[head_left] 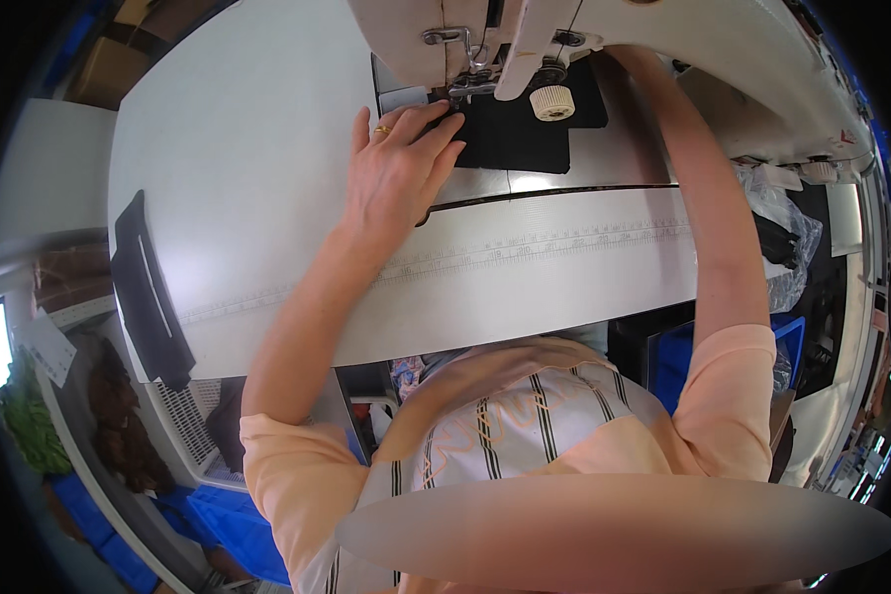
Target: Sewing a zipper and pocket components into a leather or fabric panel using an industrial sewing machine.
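Note:
My left hand (401, 153) lies at the needle area of a white sewing machine (643, 30), its fingers stretched out and slightly apart. Their tips rest on the left edge of a piece of black fabric (520, 139), beside the presser foot (457, 99). A ring shows on one finger. The fabric lies flat on the metal machine bed and reaches to the right under the machine head. My right forearm (698, 178) passes up along the right of the bed, and its hand is hidden behind the machine head.
A dark strip-like piece with a pale slit (151, 287) hangs over the left edge of the white table (257, 129). Ruler markings run along the table's front. A clear plastic bag (792, 247) is at the right. Below left are a white basket (183, 421) and a blue bin (238, 525).

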Demonstrator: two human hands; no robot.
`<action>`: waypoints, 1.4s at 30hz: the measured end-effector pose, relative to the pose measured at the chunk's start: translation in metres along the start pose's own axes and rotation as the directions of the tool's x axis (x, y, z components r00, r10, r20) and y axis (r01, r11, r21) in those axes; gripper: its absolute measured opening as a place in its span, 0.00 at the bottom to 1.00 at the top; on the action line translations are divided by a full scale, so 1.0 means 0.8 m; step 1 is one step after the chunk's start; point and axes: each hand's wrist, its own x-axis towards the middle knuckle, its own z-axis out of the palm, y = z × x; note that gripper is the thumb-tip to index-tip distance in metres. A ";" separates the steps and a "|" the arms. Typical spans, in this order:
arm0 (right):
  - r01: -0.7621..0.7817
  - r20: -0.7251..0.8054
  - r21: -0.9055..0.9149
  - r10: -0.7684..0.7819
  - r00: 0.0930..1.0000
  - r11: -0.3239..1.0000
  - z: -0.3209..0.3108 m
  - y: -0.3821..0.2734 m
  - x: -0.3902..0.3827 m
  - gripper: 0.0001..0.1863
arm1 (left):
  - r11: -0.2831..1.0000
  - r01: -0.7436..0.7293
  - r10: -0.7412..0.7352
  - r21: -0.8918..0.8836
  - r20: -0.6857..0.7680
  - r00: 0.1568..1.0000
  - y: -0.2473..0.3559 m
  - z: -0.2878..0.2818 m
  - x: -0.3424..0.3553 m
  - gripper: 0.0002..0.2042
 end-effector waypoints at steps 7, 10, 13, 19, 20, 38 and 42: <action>-0.200 -0.201 0.659 0.426 0.882 0.725 -0.170 0.056 -0.016 0.11 | 0.971 0.030 -0.026 0.235 -0.022 0.999 -0.012 -0.015 -0.021 0.12; -0.412 0.298 0.791 0.303 0.905 0.452 -0.294 0.076 -0.116 0.09 | 0.960 0.056 -0.043 0.275 -0.054 0.998 -0.010 -0.028 -0.027 0.12; -0.505 0.467 0.817 0.195 0.863 0.277 -0.356 0.059 -0.180 0.12 | 0.992 0.055 -0.054 0.115 -0.012 0.998 -0.001 -0.022 -0.025 0.14; -0.312 0.357 0.929 0.258 0.898 -0.198 -0.401 0.078 -0.143 0.08 | 0.985 0.012 -0.021 0.170 0.051 0.998 0.005 -0.012 -0.034 0.25; -0.192 0.242 0.965 0.331 0.912 -0.177 -0.396 0.069 -0.116 0.07 | 0.983 0.002 -0.013 0.181 0.060 0.998 0.007 -0.013 -0.033 0.25; 0.169 -0.209 0.974 0.319 0.924 0.148 -0.335 -0.019 -0.031 0.20 | 0.958 0.010 -0.042 0.285 0.105 0.994 0.013 -0.012 -0.037 0.25; 0.139 -0.219 0.959 0.337 0.916 0.245 -0.340 -0.017 -0.030 0.25 | 0.955 -0.006 -0.031 0.296 0.121 0.992 0.015 -0.014 -0.036 0.26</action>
